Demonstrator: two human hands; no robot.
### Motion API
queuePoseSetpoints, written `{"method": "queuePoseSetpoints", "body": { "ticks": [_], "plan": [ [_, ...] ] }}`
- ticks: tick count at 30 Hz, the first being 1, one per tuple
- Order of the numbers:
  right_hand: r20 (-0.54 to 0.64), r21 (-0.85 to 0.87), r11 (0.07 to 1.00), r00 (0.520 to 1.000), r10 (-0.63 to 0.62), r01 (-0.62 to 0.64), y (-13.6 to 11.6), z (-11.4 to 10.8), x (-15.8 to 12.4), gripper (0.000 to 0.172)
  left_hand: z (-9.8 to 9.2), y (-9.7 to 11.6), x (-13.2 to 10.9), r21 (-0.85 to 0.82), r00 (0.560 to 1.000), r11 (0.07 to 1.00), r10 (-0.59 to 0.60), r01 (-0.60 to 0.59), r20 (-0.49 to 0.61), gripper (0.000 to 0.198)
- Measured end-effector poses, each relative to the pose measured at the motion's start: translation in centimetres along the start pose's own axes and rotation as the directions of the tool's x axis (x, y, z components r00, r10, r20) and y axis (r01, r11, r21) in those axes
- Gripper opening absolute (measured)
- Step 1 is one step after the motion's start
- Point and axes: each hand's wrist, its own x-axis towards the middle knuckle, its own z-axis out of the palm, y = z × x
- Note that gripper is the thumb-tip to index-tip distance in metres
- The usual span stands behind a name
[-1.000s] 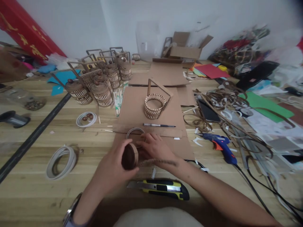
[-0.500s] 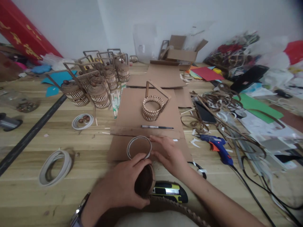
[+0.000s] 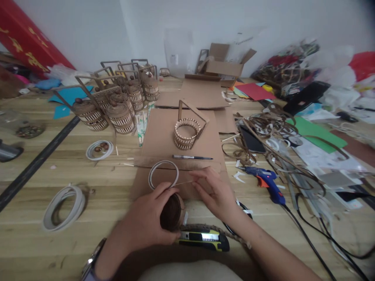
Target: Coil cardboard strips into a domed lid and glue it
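Note:
My left hand (image 3: 143,214) is wrapped round a brown round piece with a dark, hollow-looking middle (image 3: 170,212). Just beyond its fingertips a pale ring (image 3: 150,175) stands over the cardboard; whether the fingers touch it is unclear. My right hand (image 3: 215,191) has thumb and forefinger close together at one end of a thin pale strand (image 3: 184,182), which runs toward the left fingertips. Below the hands lie a yellow and black utility knife (image 3: 202,240) and a brown braided strip (image 3: 216,228), partly hidden by my right forearm.
Ahead on cardboard (image 3: 158,132) stand a small slatted basket (image 3: 185,142) and a pen (image 3: 191,157). Several lidded baskets (image 3: 120,117) are at left, with tape rolls (image 3: 77,208) nearer. At right lie a blue glue gun (image 3: 271,181), its cord, and tangled brown strips (image 3: 269,121).
My right fingers have drawn away from the ring, and a thin strand now shows between the hands. The ring and my left hand with the brown piece have shifted slightly left.

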Motion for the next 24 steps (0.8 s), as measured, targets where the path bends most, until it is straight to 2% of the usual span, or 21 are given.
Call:
{"method": "queuePoseSetpoints", "body": {
  "ticks": [3, 5, 9, 14, 17, 20, 24],
  "plan": [
    [-0.081, -0.069, 0.997, 0.997, 0.017, -0.022, 0.1, -0.1, 0.1, 0.024, 0.2, -0.1, 0.0, -0.001, 1.0, 1.0, 0.016, -0.016, -0.016, 0.081],
    [-0.097, -0.19, 0.981, 0.994, -0.047, 0.028, 0.0, 0.0, 0.1, 0.025, 0.4, -0.1, 0.0, 0.005, 0.999, 1.0, 0.031, -0.031, -0.024, 0.081],
    [0.017, -0.401, 0.889, 0.972, -0.234, 0.221, -0.2, 0.6, -0.1, 0.029, 0.6, -0.1, -0.1, 0.008, 0.996, 0.997, 0.071, -0.071, -0.049, 0.08],
    [0.078, -0.511, 0.792, 0.935, -0.346, 0.336, -0.7, 1.1, 0.0, 0.021, 0.4, 0.4, -0.2, -0.002, 0.997, 0.998, 0.069, -0.069, -0.018, 0.08],
    [0.083, -0.566, 0.744, 0.922, -0.377, 0.355, -1.0, 0.8, 0.2, 0.023, 0.3, 0.8, -0.1, 0.009, 0.997, 0.998, 0.068, -0.069, 0.023, 0.081],
    [0.074, -0.582, 0.727, 0.914, -0.399, 0.364, -1.2, 0.6, 0.2, 0.027, 0.3, 1.0, 0.0, 0.017, 0.999, 0.999, 0.051, -0.051, 0.011, 0.08],
    [0.057, -0.558, 0.763, 0.932, -0.358, 0.327, -1.0, 0.8, 0.2, 0.021, 0.6, 0.9, 0.0, -0.002, 0.998, 0.998, 0.06, -0.06, -0.035, 0.082]
  ]
}}
